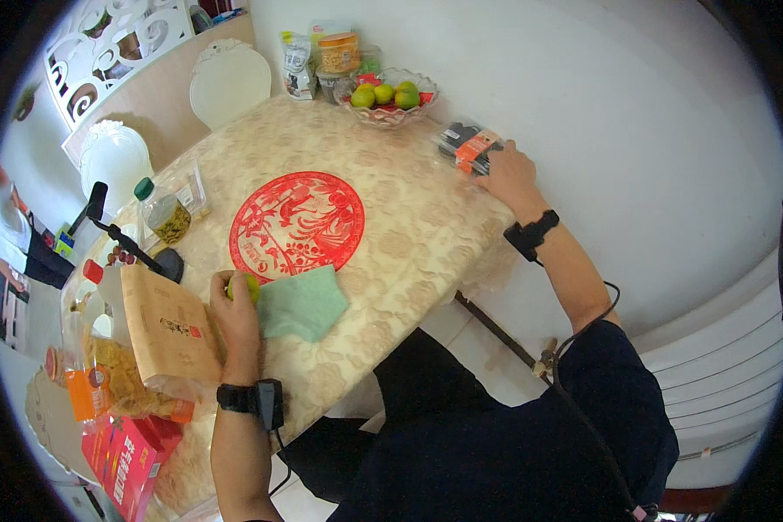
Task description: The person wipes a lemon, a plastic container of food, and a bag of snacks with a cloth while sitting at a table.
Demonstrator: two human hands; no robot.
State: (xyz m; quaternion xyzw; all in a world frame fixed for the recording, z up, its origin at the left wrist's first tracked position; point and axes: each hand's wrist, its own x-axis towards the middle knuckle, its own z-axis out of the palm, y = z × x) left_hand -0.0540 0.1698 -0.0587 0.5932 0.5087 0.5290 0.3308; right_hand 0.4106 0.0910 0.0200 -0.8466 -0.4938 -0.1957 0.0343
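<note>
My left hand (235,315) is closed around a yellow-green citrus fruit (252,288), most of it hidden by the fingers. Just right of it a pale green cloth (304,304) lies on the table, overlapping the edge of a round red paper-cut decoration (297,224). At the far right edge of the table my right hand (511,178) grips a clear plastic box (458,139) with dark contents and an orange label; its fingers lie over the box's right end. Similar fruits (384,94) sit in a scalloped glass bowl (390,120) beyond the box.
Left of my left hand stand a brown paper bag (170,326), a bagged orange snack (117,378) and a red box (135,461). Farther back are a green-capped jar (165,213) and a black stand (167,264). Snack packs (297,65) line the wall. Another person (17,230) stands far left.
</note>
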